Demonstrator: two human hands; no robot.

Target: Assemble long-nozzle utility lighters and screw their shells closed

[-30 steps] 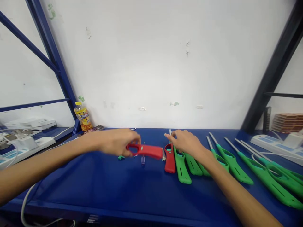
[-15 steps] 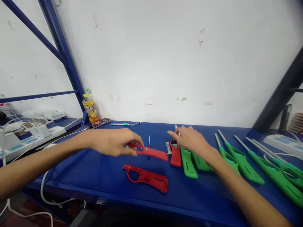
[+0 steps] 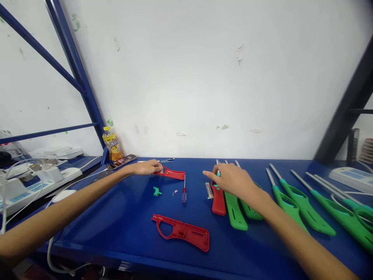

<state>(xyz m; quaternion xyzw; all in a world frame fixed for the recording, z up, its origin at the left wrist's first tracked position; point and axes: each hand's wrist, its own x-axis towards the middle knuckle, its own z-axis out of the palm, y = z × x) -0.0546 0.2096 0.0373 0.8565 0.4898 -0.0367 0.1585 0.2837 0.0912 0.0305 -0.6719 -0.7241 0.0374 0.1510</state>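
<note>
At the back of the table, my left hand (image 3: 149, 167) grips one end of a red lighter-housing half (image 3: 174, 174). Over a row of long-nosed lighters rests my right hand (image 3: 234, 181), thumb apart from the bent fingers; it partly covers a red lighter (image 3: 218, 200) and a green lighter (image 3: 234, 210). Whether it touches them I cannot tell. Left of the red lighter lies a small clear fuel tank (image 3: 208, 189). Another red housing half (image 3: 186, 232), hollow side up, is nearer the front edge. Between them lie a screwdriver (image 3: 184, 195), a green trigger piece (image 3: 156, 191) and tiny parts (image 3: 175, 192).
Several green lighters (image 3: 303, 204) fan out on the right. A yellow-capped bottle (image 3: 112, 143) and a phone (image 3: 121, 161) stand and lie at back left. A metal rod (image 3: 167, 160) lies along the back. Power strips (image 3: 43, 182) and white cables are at the far left.
My left hand has carried the red housing half back and away, uncovering the screwdriver and green trigger piece. My right hand stays over the red and green lighters.
</note>
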